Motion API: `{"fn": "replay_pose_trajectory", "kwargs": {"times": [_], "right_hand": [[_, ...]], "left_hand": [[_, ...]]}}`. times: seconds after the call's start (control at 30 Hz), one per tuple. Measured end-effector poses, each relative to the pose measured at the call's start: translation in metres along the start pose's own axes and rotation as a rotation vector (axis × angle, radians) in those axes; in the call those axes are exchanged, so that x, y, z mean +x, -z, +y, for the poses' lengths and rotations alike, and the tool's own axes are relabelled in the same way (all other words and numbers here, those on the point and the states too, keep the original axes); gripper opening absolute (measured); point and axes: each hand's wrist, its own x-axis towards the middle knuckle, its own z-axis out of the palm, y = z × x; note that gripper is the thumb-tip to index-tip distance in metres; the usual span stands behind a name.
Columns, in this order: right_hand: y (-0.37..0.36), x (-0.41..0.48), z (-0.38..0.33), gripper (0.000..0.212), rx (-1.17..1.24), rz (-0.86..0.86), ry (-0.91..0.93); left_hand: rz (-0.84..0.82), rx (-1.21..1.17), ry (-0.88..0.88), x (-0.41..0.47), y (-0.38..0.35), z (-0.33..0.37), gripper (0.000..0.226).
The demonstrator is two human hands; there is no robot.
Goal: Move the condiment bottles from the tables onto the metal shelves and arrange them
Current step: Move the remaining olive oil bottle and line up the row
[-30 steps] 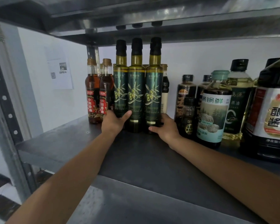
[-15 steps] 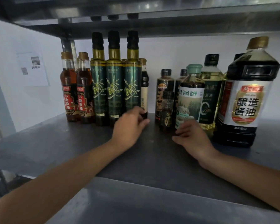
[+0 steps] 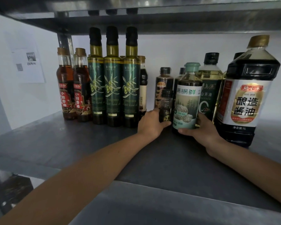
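Grips curled, left hand [image 3: 150, 123] holding small bottle [image 3: 166, 103], right hand [image 3: 203, 130] green-capped bottle [image 3: 186, 101]

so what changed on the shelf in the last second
Both hands left the three olive oil bottles and moved to the right. The left hand now holds the small dark bottle near its base, and the right hand grips the green-capped bottle low down. The olive oil bottles, the red-labelled bottles and the big soy sauce jug show no shift.
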Motion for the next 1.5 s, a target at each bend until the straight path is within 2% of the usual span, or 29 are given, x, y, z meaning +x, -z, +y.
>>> {"fn": "replay_pose_trajectory", "kwargs": {"times": [0.33, 0.57, 0.63, 0.73, 0.8, 0.9, 0.97, 1.0, 1.07, 1.13, 1.27, 1.4, 1.5], "right_hand": [[-0.025, 0.008, -0.004, 0.077, 0.01, -0.071, 0.013], [-0.027, 0.0, -0.003, 0.078, -0.01, -0.167, 0.032], [-0.008, -0.018, -0.001, 0.066, -0.06, -0.251, 0.028], [0.043, -0.047, 0.003, 0.024, -0.119, -0.343, 0.046], [0.082, -0.057, 0.01, 0.014, -0.102, -0.263, 0.006], [0.128, -0.058, 0.026, 0.01, -0.057, 0.039, -0.097], [0.143, -0.051, 0.036, 0.019, 0.075, 0.205, -0.191], [0.146, -0.046, 0.039, 0.033, 0.108, 0.25, -0.218], [0.145, -0.035, 0.041, 0.069, 0.075, 0.223, -0.22], [0.138, -0.027, 0.04, 0.084, 0.018, 0.123, -0.181], [0.13, -0.018, 0.04, 0.069, -0.036, 0.083, -0.163], [0.13, -0.017, 0.038, 0.068, -0.032, 0.1, -0.173], [0.127, -0.017, 0.037, 0.071, -0.028, 0.118, -0.173]], "left_hand": [[0.055, 0.168, 0.134, -0.013, 0.034, -0.012, 0.04], [-0.061, 0.68, 0.037, -0.025, 0.043, 0.005, 0.041], [-0.102, 0.797, -0.014, -0.032, 0.043, 0.007, 0.039], [-0.154, 0.883, -0.158, -0.052, 0.037, 0.009, 0.035], [-0.142, 0.823, -0.257, -0.064, 0.035, 0.01, 0.034], [-0.151, 0.665, -0.355, -0.071, 0.034, 0.011, 0.034], [-0.187, 0.554, -0.388, -0.07, 0.029, 0.013, 0.033], [-0.205, 0.506, -0.397, -0.068, 0.026, 0.015, 0.033], [-0.238, 0.445, -0.414, -0.065, 0.02, 0.02, 0.034], [-0.267, 0.426, -0.433, -0.064, 0.017, 0.023, 0.038], [-0.372, 0.369, -0.445, -0.064, 0.017, 0.022, 0.05], [-0.507, 0.302, -0.45, -0.066, 0.017, 0.025, 0.054], [-0.516, 0.284, -0.442, -0.066, 0.017, 0.025, 0.054]]}}
